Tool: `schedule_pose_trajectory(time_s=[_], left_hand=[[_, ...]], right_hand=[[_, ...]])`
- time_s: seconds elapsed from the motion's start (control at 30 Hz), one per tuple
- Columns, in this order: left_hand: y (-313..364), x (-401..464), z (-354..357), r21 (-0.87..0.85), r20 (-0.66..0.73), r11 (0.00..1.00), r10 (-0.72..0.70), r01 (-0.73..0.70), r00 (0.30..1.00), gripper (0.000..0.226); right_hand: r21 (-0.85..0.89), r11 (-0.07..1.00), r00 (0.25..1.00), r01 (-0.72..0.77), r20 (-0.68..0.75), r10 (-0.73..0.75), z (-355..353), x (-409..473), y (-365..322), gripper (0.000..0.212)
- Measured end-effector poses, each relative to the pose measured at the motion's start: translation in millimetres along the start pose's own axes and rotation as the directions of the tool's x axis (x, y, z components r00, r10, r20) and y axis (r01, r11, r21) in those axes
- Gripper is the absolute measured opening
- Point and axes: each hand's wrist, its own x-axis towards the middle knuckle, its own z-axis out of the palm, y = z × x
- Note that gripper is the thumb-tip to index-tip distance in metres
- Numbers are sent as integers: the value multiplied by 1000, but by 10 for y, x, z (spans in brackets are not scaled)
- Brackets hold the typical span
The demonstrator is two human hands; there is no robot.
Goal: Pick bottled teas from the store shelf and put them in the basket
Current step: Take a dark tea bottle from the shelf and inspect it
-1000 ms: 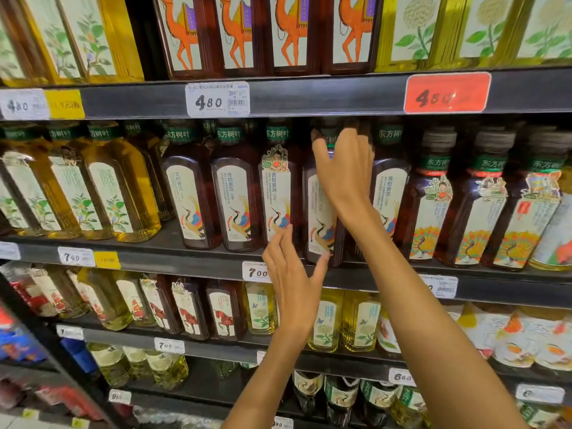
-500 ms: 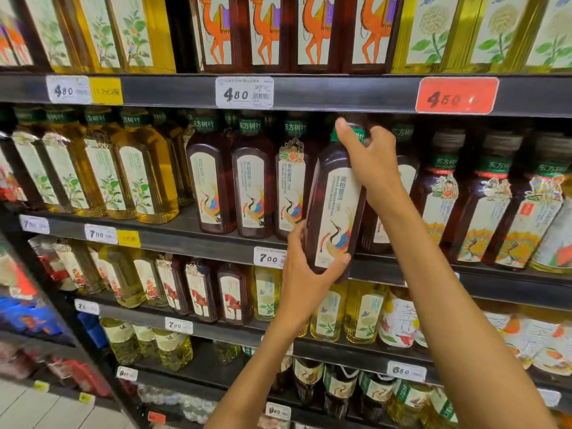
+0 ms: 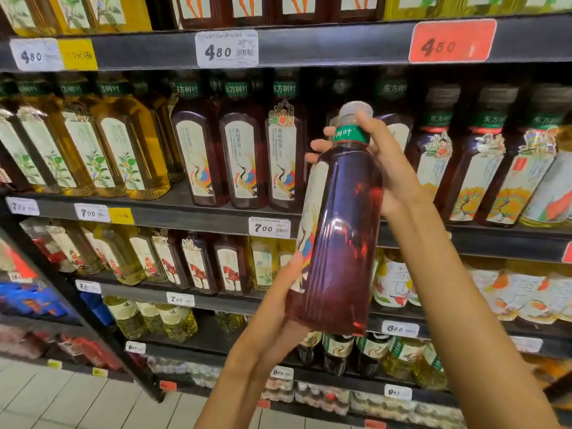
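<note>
One dark red tea bottle (image 3: 337,230) is held out in front of the shelf (image 3: 173,209), long axis near upright, grey cap up and tipped slightly right. The right hand (image 3: 383,168) curls round its green-banded neck; the left hand (image 3: 278,308) cups its base, thumb on the label. Half a second ago it was just leaving the row; now it is clear of it, nearer the camera. The plastic is smooth, glossy and faintly ribbed, with a pale paper label.
</note>
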Motion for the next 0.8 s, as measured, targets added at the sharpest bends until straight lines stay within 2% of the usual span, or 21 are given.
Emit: schedule_pose_trajectory(time_s=[0.07,0.13,0.23,0.33,0.47,0.53,0.57,0.6,0.63,0.67,0.7,0.73,0.8], left_hand=[[-40,-12,-16,-28,12,998,-51,51,999,55],[-50,-5,-44,5,-46,998,-69,69,997,67],[-48,-23,-94,53,-149,997,-55,64,987,60],[-83,-48,-75,-11,-164,998,-58,57,985,57],[-51,-99,82,-300,41,937,-173,177,984,72],[-56,-120,167,-349,126,906,-205,237,971,74],[-56,-134,203,-293,106,938,-162,186,981,70],[-17,-157,140,-205,9,973,-107,107,994,68],[22,-186,141,-202,-51,974,-112,100,992,67],[22,-166,157,-168,-38,981,-108,100,993,64],[-5,-157,205,-142,-12,976,-169,166,986,60],[43,-158,179,-46,-80,985,-170,166,982,59],[72,-155,108,-3,-85,981,-195,195,977,68]], right_hand=[[102,995,1000,7,-21,-5,-35,-41,88,28],[103,994,998,46,-42,-42,-76,-89,149,23],[-118,990,988,77,-121,-91,-125,-158,234,23],[-263,962,986,71,-130,-108,-141,-219,251,32],[-83,997,998,8,-60,-13,-171,-273,206,39],[84,995,998,-54,-11,55,-143,-289,255,47],[154,986,998,-70,3,70,-118,-301,286,48],[206,976,997,-70,2,71,-110,-300,310,47],[230,971,998,-61,-19,67,-99,-309,317,44],[222,974,997,-49,-49,62,-98,-324,312,41],[190,981,994,-41,-89,59,-106,-344,295,37],[144,989,991,-34,-121,51,-112,-353,281,34],[45,999,980,-26,-195,34,-102,-377,276,30]])
